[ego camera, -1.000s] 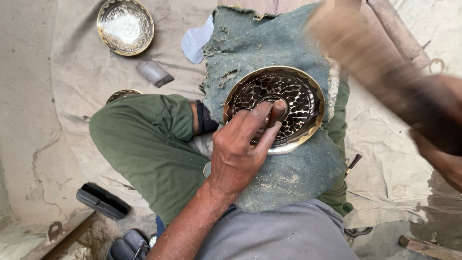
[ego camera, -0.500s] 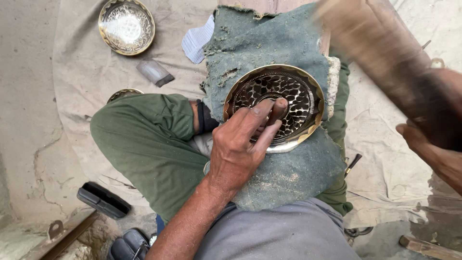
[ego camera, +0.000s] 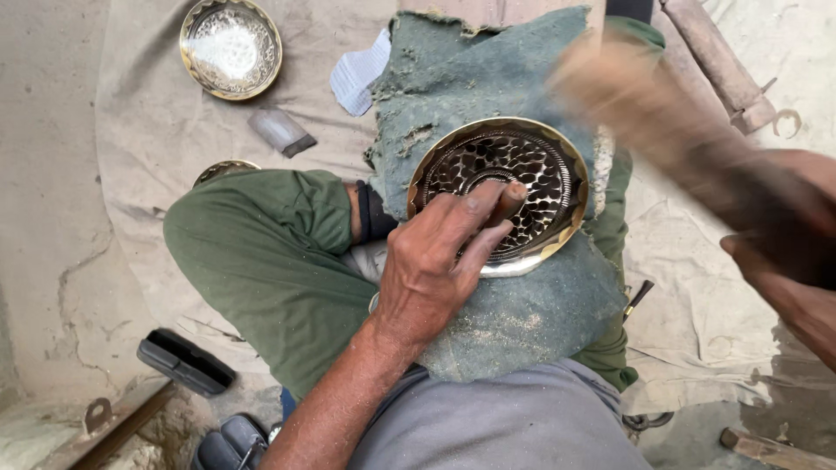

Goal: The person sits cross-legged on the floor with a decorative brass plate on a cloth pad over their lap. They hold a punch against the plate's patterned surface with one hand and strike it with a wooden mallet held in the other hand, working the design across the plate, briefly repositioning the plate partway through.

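A round brass plate (ego camera: 550, 150) with a hammered pattern rests on a green cloth pad (ego camera: 488, 78) over my lap. My left hand (ego camera: 435, 261) lies on the plate's near side, its fingers pinching a short punch tool (ego camera: 508, 200) whose tip stands on the plate. My right hand (ego camera: 784, 252) is at the right edge, gripping the handle of a wooden mallet (ego camera: 644, 113). The mallet is blurred by motion and raised above the plate's right rim.
A second brass bowl (ego camera: 231, 45) lies on the sheet at top left, with a small grey block (ego camera: 280, 130) and a white paper scrap (ego camera: 359, 74) near it. Another brass rim (ego camera: 222, 168) peeks behind my green-trousered knee. A black sandal (ego camera: 185, 361) lies at bottom left; a wooden stick (ego camera: 718, 57) at top right.
The mallet has swung lower, down toward the plate and punch. My left hand and the punch have stayed in place on the plate.
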A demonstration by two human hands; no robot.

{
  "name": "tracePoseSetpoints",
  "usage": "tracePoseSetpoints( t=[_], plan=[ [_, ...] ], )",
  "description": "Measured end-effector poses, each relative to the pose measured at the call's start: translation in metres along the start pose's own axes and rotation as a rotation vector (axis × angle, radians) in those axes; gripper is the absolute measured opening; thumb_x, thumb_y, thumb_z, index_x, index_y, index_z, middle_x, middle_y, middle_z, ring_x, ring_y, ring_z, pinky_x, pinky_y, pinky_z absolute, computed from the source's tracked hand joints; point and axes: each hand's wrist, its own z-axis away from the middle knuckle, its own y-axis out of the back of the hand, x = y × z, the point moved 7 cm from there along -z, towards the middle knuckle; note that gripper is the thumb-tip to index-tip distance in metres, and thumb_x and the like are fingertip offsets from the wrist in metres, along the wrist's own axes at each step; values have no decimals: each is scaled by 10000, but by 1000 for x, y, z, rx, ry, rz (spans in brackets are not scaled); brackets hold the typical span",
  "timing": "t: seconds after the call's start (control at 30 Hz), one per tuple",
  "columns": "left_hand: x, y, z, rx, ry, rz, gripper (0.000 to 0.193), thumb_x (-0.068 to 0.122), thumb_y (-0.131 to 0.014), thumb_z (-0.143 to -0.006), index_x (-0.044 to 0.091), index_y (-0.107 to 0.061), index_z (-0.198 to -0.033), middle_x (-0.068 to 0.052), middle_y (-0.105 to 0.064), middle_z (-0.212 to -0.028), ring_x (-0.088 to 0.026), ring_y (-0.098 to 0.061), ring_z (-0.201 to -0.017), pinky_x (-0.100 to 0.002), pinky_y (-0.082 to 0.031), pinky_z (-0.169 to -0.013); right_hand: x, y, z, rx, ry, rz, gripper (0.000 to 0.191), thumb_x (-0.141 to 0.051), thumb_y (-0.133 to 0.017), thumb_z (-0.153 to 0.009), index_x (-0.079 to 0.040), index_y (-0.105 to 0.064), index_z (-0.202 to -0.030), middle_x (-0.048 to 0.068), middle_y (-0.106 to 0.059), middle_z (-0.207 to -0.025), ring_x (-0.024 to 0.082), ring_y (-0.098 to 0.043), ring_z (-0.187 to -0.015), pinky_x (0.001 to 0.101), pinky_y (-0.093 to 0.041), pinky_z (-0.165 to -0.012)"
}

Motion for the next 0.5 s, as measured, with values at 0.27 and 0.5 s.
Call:
tracePoseSetpoints(
  t=[0.27, 0.5],
  plan=[
    [-4, -4, 1, -43, 9, 4, 461, 136, -780, -955, 111, -607, -1381, -66, -672, -949, -187, -704, -820, -347, -640, -764, 46, -29, 11, -4, 66, 6, 450, -247, -586, -1074, 30, -534, -1425, 223, -631, -1169, 286, -626, -1036, 406, -528, -800],
    [-2, -3, -1, -59, -8, 7, 457, 138, -785, -956, 105, -603, -1373, -68, -669, -955, -186, -702, -824, -349, -636, -752, 59, -47, 9, -84, 4, 43, 408, -295, -580, -1058, -41, -586, -1378, 159, -675, -1103, 241, -692, -965, 356, -565, -830]
  ],
)
